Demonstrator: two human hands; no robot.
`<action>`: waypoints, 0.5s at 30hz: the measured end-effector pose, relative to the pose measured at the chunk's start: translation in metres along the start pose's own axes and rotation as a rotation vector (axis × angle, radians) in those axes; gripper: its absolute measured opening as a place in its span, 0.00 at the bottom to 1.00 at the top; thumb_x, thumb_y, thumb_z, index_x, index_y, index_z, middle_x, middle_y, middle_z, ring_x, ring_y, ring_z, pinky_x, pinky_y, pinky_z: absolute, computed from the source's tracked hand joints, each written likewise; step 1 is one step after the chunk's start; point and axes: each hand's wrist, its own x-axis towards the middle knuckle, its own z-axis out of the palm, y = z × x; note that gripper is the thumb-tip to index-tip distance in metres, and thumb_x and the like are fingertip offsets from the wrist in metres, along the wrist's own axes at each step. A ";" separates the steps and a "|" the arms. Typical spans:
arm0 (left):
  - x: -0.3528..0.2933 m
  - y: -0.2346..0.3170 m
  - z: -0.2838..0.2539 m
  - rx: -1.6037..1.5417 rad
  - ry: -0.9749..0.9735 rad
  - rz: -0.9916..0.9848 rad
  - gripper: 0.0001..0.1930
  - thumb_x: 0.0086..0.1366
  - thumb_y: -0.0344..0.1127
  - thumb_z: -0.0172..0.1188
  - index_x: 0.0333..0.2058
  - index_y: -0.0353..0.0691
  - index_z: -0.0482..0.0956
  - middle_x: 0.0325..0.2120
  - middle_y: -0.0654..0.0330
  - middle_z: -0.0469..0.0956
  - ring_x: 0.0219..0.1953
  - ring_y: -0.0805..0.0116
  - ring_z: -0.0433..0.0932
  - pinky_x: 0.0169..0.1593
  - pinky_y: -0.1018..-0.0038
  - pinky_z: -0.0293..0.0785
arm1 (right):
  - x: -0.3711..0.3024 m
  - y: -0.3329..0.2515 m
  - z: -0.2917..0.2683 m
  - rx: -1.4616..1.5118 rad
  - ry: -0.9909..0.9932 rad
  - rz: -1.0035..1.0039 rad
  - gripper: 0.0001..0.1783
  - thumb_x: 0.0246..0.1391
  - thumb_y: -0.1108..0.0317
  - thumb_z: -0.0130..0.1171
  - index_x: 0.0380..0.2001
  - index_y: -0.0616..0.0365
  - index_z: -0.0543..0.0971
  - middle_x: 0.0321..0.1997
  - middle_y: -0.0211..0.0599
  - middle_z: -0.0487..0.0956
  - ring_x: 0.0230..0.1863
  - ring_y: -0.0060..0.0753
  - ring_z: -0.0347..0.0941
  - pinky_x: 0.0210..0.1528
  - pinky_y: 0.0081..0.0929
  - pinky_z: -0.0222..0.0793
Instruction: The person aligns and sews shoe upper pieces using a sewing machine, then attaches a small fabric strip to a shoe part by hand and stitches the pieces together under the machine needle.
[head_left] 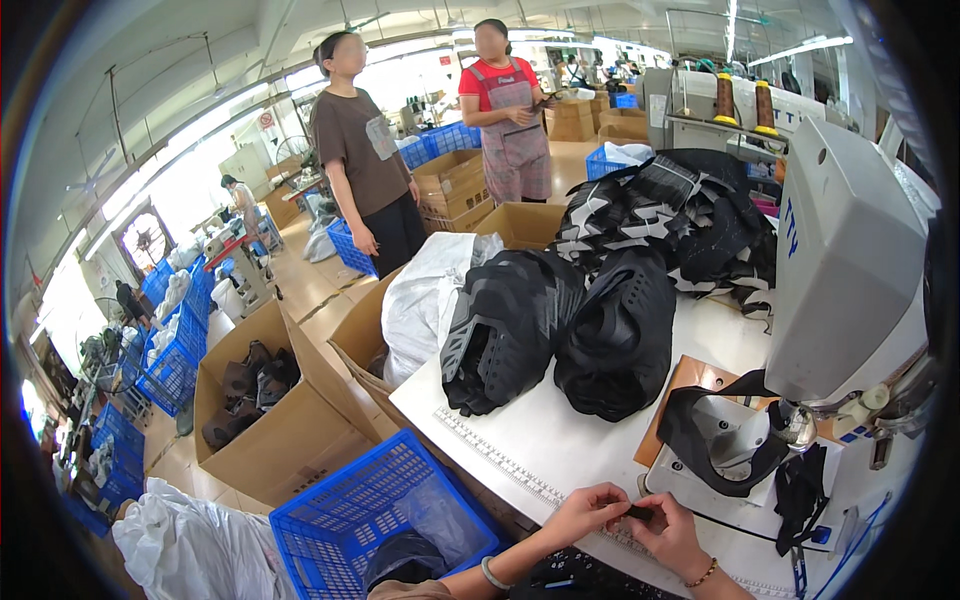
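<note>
At the front edge of the white sewing table (480, 440), my left hand (597, 508) and my right hand (672, 537) meet fingertip to fingertip. Both are closed in a pinch on a small black piece (638, 512), mostly hidden by the fingers; its kind cannot be made out. Ahead of my right hand, a curved black fabric piece (690, 440) lies looped around the sewing head of the grey sewing machine (850, 270). Thin black strips (803, 495) hang beside it. Further back lie two bundles of black shoe uppers, a left bundle (520, 320) and a right bundle (618, 345).
A pile of black and white cut pieces (670, 210) covers the table's back. To the left stand a blue basket (330, 520), a cardboard box (290, 430) with dark pieces and a white sack (425, 290). Two people, one in brown (355, 150), one in an apron (512, 140), stand beyond.
</note>
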 end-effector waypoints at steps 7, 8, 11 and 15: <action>0.001 -0.001 -0.003 -0.067 -0.028 0.011 0.07 0.60 0.30 0.54 0.34 0.32 0.72 0.23 0.64 0.71 0.25 0.79 0.70 0.29 0.83 0.67 | 0.002 -0.021 0.002 -0.130 0.027 -0.048 0.15 0.42 0.71 0.64 0.33 0.62 0.71 0.22 0.31 0.73 0.20 0.16 0.68 0.23 0.15 0.64; 0.001 -0.001 -0.003 -0.068 -0.030 0.010 0.07 0.60 0.30 0.54 0.34 0.32 0.72 0.23 0.64 0.71 0.25 0.79 0.69 0.29 0.83 0.67 | 0.002 -0.021 0.002 -0.130 0.028 -0.048 0.15 0.42 0.71 0.64 0.33 0.62 0.71 0.22 0.31 0.73 0.20 0.16 0.68 0.23 0.15 0.64; 0.002 -0.003 -0.004 -0.073 -0.039 0.011 0.07 0.60 0.29 0.54 0.34 0.32 0.72 0.24 0.64 0.71 0.25 0.79 0.69 0.29 0.83 0.67 | 0.002 -0.020 0.003 -0.175 0.037 -0.095 0.15 0.41 0.72 0.64 0.33 0.62 0.71 0.22 0.31 0.73 0.20 0.17 0.69 0.23 0.15 0.65; 0.002 -0.003 -0.004 -0.081 -0.044 0.016 0.07 0.60 0.29 0.54 0.34 0.32 0.72 0.24 0.64 0.71 0.25 0.78 0.69 0.29 0.83 0.67 | 0.002 -0.023 0.003 -0.160 0.048 -0.087 0.15 0.42 0.72 0.64 0.33 0.62 0.71 0.22 0.31 0.73 0.20 0.17 0.69 0.23 0.16 0.65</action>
